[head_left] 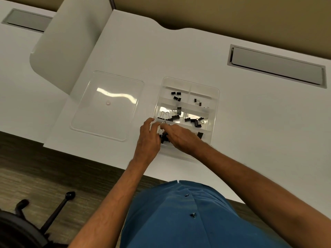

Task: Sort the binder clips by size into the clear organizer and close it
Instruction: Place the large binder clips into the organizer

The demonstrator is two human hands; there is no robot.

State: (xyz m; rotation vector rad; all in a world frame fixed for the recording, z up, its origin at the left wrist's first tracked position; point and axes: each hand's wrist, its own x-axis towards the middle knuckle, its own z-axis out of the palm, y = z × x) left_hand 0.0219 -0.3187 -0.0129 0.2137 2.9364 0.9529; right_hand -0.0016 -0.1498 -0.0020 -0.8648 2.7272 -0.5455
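A clear organizer (pixel 215 97) with several compartments lies open on the white desk. Small black binder clips (pixel 176 96) sit in its far left cell and tiny ones (pixel 197 102) in the far right cell. Medium clips (pixel 172 115) fill the middle left cell and more (pixel 195 121) the middle right. Both hands meet over the near left cell. My left hand (pixel 148 138) and my right hand (pixel 180 138) hold large black clips (pixel 163 136) between their fingers. Another large clip (pixel 200 135) lies in the near right cell. The clear lid (pixel 107 104) lies flat to the left.
The white desk (pixel 259 131) has a grey cable hatch (pixel 275 66) at the far right and another (pixel 26 20) at the far left. A white divider panel (pixel 71 40) stands behind the lid. An office chair base (pixel 26 228) sits on the floor, lower left.
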